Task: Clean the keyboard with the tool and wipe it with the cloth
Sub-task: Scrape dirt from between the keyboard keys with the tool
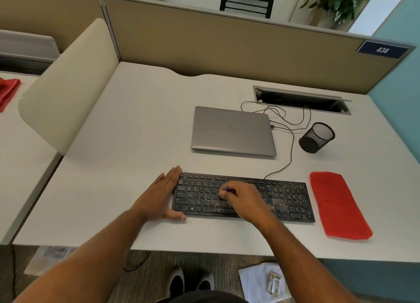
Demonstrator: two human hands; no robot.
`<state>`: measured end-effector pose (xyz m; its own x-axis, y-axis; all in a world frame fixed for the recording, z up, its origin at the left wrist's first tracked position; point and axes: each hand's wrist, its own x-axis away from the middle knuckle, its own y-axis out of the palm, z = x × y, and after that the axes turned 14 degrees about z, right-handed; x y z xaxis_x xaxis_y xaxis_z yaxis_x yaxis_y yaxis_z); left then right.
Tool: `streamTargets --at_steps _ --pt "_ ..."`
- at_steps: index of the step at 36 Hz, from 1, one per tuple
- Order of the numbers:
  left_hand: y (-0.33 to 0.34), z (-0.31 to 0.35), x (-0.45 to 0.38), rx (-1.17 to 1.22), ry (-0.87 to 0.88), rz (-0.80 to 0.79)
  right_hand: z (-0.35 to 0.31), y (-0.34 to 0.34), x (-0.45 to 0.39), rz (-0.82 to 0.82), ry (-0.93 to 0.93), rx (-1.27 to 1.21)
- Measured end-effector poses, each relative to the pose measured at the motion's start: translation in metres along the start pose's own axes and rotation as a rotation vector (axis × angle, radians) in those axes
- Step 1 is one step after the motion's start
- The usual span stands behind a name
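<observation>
This is an open-plan office, seen at one cubicle workstation. Tan fabric partition panels (227, 45) with grey metal trim fence in a pale grey laminate desk (136, 120), and a dark blue number plate reading 438 (382, 50) marks the seat. A closed silver laptop (233, 131), a black wire-mesh pen cup (317, 137) and a recessed metal cable tray (302, 99) sit on it. A black mesh-backed office chair (247, 2) stands beyond the panels.
</observation>
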<state>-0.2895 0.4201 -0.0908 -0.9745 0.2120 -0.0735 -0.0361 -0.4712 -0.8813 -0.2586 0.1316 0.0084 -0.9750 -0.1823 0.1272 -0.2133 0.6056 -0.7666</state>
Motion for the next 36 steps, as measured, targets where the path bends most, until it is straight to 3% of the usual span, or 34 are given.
streamTargets --at_steps 7,17,22,31,36 --pt "0.000 0.000 0.000 -0.002 -0.004 0.001 -0.005 0.002 -0.008 0.181 0.057 -0.131" --pt "0.000 0.002 -0.001 -0.003 -0.011 0.003 -0.010 0.013 -0.008 0.004 0.116 -0.005" --pt "0.000 0.001 0.001 -0.004 -0.014 0.003 -0.009 0.006 -0.011 0.092 0.114 -0.098" --pt "0.000 0.001 0.000 0.003 -0.015 -0.003 -0.010 0.000 -0.011 -0.087 0.139 -0.030" --pt "0.000 0.002 0.000 0.012 -0.013 0.001 -0.006 -0.003 -0.007 -0.028 0.121 -0.070"
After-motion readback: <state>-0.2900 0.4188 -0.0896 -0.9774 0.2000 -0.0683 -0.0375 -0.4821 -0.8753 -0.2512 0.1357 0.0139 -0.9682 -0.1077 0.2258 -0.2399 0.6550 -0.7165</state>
